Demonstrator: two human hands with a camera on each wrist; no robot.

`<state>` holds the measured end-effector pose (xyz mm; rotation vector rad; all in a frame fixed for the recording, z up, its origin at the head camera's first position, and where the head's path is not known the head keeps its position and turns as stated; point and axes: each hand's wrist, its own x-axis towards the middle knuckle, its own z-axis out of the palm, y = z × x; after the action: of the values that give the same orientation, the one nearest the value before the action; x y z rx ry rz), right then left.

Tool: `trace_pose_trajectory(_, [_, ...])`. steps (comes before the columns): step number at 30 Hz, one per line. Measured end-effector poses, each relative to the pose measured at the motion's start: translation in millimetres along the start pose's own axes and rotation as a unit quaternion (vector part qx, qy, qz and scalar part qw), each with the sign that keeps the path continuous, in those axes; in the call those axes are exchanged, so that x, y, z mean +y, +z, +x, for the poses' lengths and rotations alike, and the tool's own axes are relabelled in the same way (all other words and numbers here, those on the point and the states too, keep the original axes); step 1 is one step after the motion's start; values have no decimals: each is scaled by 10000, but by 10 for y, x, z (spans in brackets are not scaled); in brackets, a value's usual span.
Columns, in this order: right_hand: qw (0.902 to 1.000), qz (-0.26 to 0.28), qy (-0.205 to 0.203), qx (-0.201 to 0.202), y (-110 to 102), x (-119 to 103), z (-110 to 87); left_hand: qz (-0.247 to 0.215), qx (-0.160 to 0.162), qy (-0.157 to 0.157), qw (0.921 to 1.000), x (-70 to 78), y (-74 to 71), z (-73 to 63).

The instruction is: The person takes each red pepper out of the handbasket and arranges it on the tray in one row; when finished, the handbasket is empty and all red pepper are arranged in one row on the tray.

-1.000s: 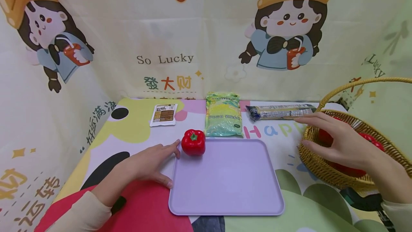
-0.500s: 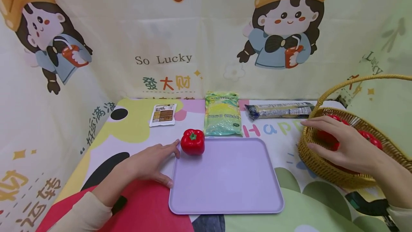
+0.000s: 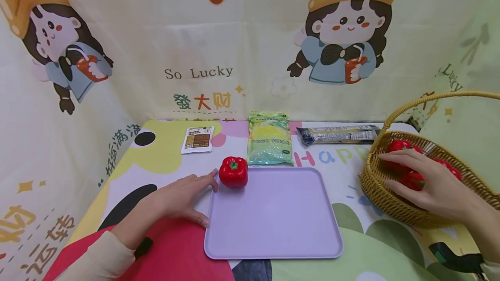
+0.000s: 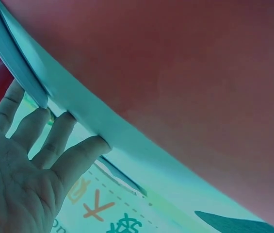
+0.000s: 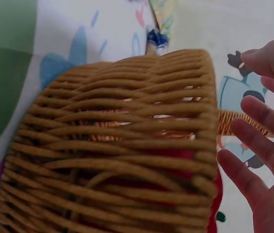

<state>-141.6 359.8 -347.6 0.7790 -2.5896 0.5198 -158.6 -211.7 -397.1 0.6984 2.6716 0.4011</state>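
Observation:
A lilac tray point(image 3: 273, 220) lies flat on the table, with a red bell pepper point(image 3: 233, 174) upright at its back left corner. My left hand point(image 3: 177, 196) rests at the tray's left edge, thumb and fingers spread, fingertips right at the rim and close to the pepper. Over a wicker basket point(image 3: 376, 196) on the right hovers my right hand point(image 3: 435, 181), fingers loosely extended with nothing in them. Several red peppers point(image 3: 399, 145) sit inside the basket, partly hidden by this hand. In the right wrist view, the fingers point(image 5: 253, 131) are above the basket's woven side point(image 5: 117, 145).
Behind the tray lie a small white-and-brown packet point(image 3: 198, 139), a green-yellow bag point(image 3: 270, 140) and a long dark-ended package point(image 3: 337, 134). The basket's tall handle point(image 3: 406, 106) arches up beside the right hand. A printed cloth point(image 3: 258, 55) walls the back and sides.
My right hand has moved rightward and slightly down over the basket, uncovering more of the peppers in it. The left hand, tray and pepper on it stay put.

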Motion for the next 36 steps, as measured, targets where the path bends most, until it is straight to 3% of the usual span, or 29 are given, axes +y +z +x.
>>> trace_pose_trajectory(20, [9992,-125,382,38,17,234,-203,1,-14,-38,10000,16,-10,-13])
trace_pose_trajectory(29, [9966,-343,629,-399,-4,288,-276,30,-38,-90,9999,16,-4,-2])
trace_pose_trajectory(36, [9964,-348,679,-369,2,322,-292,6,-31,-57,10000,10,-9,-18])
